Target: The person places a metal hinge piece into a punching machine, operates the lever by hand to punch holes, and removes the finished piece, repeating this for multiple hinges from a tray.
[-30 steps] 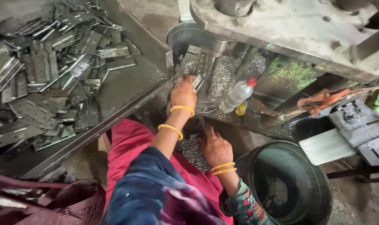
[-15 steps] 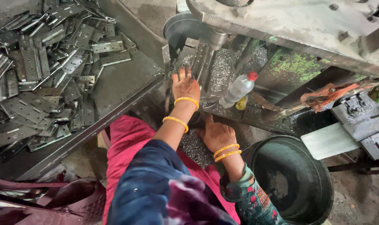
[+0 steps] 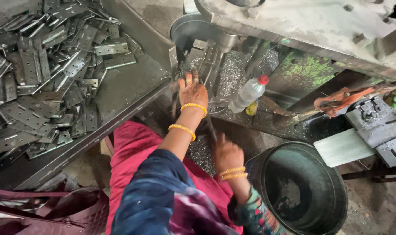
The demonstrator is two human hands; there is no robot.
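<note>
My left hand (image 3: pixel 192 90) reaches forward to the foot of a grey metal press (image 3: pixel 293 26). Its fingers are spread flat against the metal bed beside the round steel post (image 3: pixel 226 41). Yellow bangles ring that wrist. My right hand (image 3: pixel 226 153) is lower and nearer my lap, curled into a fist on a thin dark rod (image 3: pixel 211 127) that rises toward the press. A pile of flat grey metal hinge plates (image 3: pixel 37 82) lies on the tray (image 3: pixel 132 82) to my left. Metal shavings (image 3: pixel 230 76) cover the bed around the press.
A plastic bottle with a red cap (image 3: pixel 249 93) lies on the press bed right of my left hand. A big dark round tub (image 3: pixel 337 191) stands at lower right. Grey metal blocks (image 3: pixel 374 126) and an orange tool (image 3: pixel 341 98) sit at the right edge. A maroon bag (image 3: pixel 54 213) lies at lower left.
My left hand has spread its fingers flat at the press foot. My right hand stays closed near my lap, rising a little and then dropping back.
</note>
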